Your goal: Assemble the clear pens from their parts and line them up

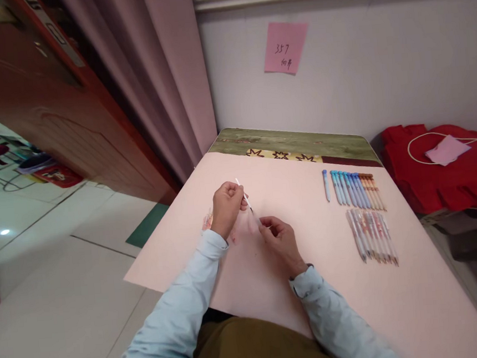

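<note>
In left hand [227, 205], part-hidden refill [247, 201], perhaps.

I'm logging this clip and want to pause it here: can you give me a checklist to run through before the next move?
1. White stick gripped: ok, the left hand pinches the white stick, held at a slant above the table.
2. Right hand in position: ok, its fingertips are by the stick's dark lower end.
3. Stick fitted into the pale piece at the right fingertips: cannot tell, too small.
4. Upper-row pens all together: not ok, one blue pen lies apart to the left.
5. Small items by the left wrist countable: cannot tell, partly hidden.
</note>
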Available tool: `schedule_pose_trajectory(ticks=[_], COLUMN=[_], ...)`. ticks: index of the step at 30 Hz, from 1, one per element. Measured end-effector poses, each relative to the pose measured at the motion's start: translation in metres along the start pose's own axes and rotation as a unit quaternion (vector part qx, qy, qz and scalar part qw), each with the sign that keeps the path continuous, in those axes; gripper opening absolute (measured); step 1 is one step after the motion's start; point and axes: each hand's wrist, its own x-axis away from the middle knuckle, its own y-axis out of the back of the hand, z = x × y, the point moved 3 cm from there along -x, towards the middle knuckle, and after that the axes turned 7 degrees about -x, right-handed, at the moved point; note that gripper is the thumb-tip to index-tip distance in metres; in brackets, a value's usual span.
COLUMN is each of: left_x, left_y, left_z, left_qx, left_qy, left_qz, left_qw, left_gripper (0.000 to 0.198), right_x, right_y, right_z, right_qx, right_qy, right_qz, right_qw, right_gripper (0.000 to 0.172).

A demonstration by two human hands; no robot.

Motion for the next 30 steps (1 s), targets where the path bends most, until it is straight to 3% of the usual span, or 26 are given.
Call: schedule_pose_trajectory(ticks=[10,15,18,24,27,30], left_x=[0.022,0.031,0.032,0.035,0.046,0.061], left_y=[-0.005,0.002,0.024,0.097,0.127,0.139], left_z=[-0.008,-0.012,-0.012,0.008,0.025,0.036], left_qx=[-0.062,-0.092,-0.098,-0.123,-0.165,-0.208], left_qy=[-0.037,-0.031,-0.01,0.033,0.073,0.099], left_qz=[0.041,0.098,0.06,-0.059,-0.069,-0.034], left_qw=[0.997,0.99,0.993,0.99,0.981,0.973], left_gripper=[0.02,0.022,0.026,0.023,0.024,0.025], right_x=[-0.003,-0.002,-0.003,-0.005,-0.005,-0.004], right_y=[0.002,0.003,0.006,0.011,0.011,0.011], right_z=[0.001,0.006,0.005,-0.007,-0.011,-0.012], right_qx=[-0.03,-0.063,-0.074,-0.096,-0.096,-0.089], right_qy=[-0.005,-0.027,-0.018,0.003,0.005,0.022], right_qz=[-0.002,-0.005,-0.035,-0.096,-0.095,-0.107], right_qw=[1.0,0.998,0.996,0.991,0.991,0.99], right_gripper=[0.031,0.031,0.029,0.028,0.03,0.031])
